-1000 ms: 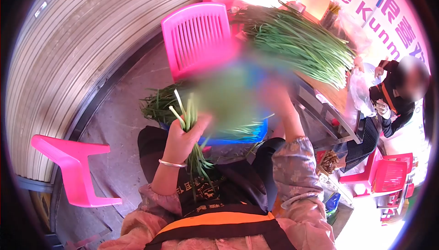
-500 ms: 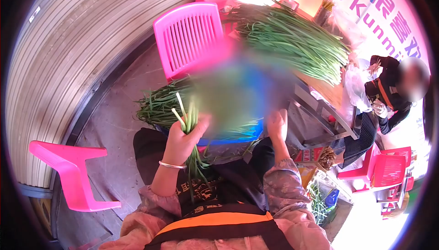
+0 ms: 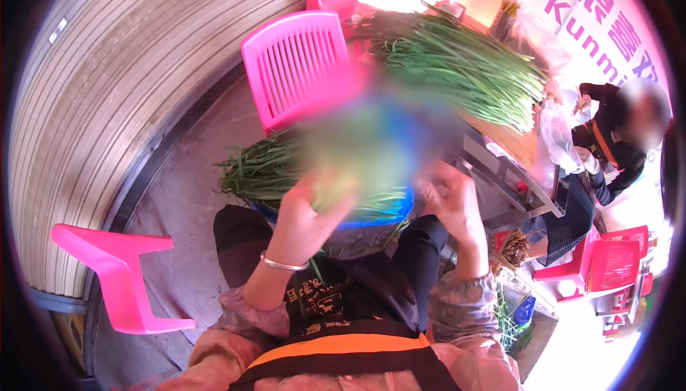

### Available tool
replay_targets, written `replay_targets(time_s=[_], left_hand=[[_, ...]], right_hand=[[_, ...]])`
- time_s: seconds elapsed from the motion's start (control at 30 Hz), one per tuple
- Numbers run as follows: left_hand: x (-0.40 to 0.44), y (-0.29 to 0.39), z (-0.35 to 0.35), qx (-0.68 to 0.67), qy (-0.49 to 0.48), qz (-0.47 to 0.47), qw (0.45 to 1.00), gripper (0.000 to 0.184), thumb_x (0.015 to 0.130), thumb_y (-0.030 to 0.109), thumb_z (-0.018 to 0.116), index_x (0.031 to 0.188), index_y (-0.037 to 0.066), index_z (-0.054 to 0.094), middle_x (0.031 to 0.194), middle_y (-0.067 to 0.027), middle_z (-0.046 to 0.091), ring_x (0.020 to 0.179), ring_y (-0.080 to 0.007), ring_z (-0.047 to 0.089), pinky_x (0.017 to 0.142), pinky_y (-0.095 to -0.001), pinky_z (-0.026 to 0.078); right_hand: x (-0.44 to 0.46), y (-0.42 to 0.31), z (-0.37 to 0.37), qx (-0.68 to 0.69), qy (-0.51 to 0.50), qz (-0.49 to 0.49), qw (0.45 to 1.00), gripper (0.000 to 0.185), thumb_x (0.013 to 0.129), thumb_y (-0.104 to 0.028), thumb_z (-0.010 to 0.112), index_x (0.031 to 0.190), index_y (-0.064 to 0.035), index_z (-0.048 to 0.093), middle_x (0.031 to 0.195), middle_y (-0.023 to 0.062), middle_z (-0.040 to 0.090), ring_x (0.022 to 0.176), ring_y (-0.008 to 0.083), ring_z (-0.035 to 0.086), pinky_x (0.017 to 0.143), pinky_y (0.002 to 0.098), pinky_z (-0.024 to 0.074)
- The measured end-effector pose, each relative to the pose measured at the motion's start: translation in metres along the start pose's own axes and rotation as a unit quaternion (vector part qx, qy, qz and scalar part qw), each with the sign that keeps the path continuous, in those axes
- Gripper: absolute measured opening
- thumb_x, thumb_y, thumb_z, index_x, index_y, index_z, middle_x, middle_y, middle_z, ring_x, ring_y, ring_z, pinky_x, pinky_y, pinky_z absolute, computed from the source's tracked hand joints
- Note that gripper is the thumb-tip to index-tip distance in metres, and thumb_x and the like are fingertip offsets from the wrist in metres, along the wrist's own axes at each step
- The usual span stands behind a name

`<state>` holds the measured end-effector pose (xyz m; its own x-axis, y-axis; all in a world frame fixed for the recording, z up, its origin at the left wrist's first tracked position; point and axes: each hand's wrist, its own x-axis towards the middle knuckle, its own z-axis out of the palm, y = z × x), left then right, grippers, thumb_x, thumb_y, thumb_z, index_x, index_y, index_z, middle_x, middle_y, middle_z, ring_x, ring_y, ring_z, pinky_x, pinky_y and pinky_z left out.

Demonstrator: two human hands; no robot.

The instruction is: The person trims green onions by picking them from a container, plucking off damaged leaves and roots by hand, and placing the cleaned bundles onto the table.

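My left hand [image 3: 309, 209], with a silver bangle at the wrist, is curled at the near side of a blue container [image 3: 357, 224] piled with long green garlic chives [image 3: 261, 169]. Pale green stalks show between its thumb and fingers, though a blurred patch covers the fingertips. Off the container's right edge is my right hand [image 3: 454, 198], fingers bent and thumb drawn in. Its tips run into the blur, so anything pinched there is hidden. Both hands are above my knees and black apron [image 3: 325, 294].
A large heap of chives [image 3: 461, 58] lies on the table [image 3: 511, 141] ahead. One pink chair [image 3: 296, 62] stands beyond the container; pink plastic furniture [image 3: 118, 269] is at left. A person [image 3: 604, 137] works at right, near red stools [image 3: 611, 262]. Boxed greens [image 3: 511, 319] are low right.
My left hand has moved right and slightly up, over the container; the stalks sticking up from it no longer show clearly. My right hand has turned and moved slightly right.
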<state>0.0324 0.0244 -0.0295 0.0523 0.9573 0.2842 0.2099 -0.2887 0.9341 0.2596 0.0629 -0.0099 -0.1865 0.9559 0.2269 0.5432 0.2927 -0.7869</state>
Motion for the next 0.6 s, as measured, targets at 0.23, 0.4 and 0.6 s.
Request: replay_targets(time_s=[0.23,0.4,0.6], left_hand=[[0.020,0.064,0.004,-0.074,-0.040,0.063,0.994,0.017,0.078,0.003,0.069,0.093,-0.001,0.061,0.087,-0.0025,0.062,0.079,-0.0071,0.055,0.068,-0.0221,0.045],[0.026,0.073,-0.018,-0.170,-0.035,-0.036,0.984,0.024,0.085,0.016,0.063,0.099,-0.003,0.058,0.084,-0.0089,0.062,0.056,-0.0050,0.046,0.049,-0.0195,0.037],[0.029,0.056,-0.028,-0.299,0.033,-0.079,0.951,0.022,0.087,0.017,0.061,0.101,0.000,0.057,0.086,-0.0106,0.060,0.060,-0.0053,0.045,0.047,-0.0185,0.035]], right_hand=[[-0.002,-0.069,-0.007,0.233,0.126,-0.178,0.948,0.016,0.078,-0.015,0.071,0.083,-0.0009,0.063,0.080,0.0065,0.066,0.068,0.0117,0.059,0.063,0.0241,0.0463],[0.006,-0.063,-0.005,0.212,0.166,-0.208,0.940,0.015,0.085,-0.014,0.064,0.090,-0.0003,0.064,0.082,0.0062,0.065,0.070,0.0091,0.056,0.065,0.0221,0.0444],[0.000,-0.046,0.006,0.278,0.120,-0.082,0.949,0.020,0.092,-0.018,0.055,0.099,-0.0016,0.063,0.077,0.0003,0.060,0.064,0.0056,0.050,0.060,0.0193,0.0424]])
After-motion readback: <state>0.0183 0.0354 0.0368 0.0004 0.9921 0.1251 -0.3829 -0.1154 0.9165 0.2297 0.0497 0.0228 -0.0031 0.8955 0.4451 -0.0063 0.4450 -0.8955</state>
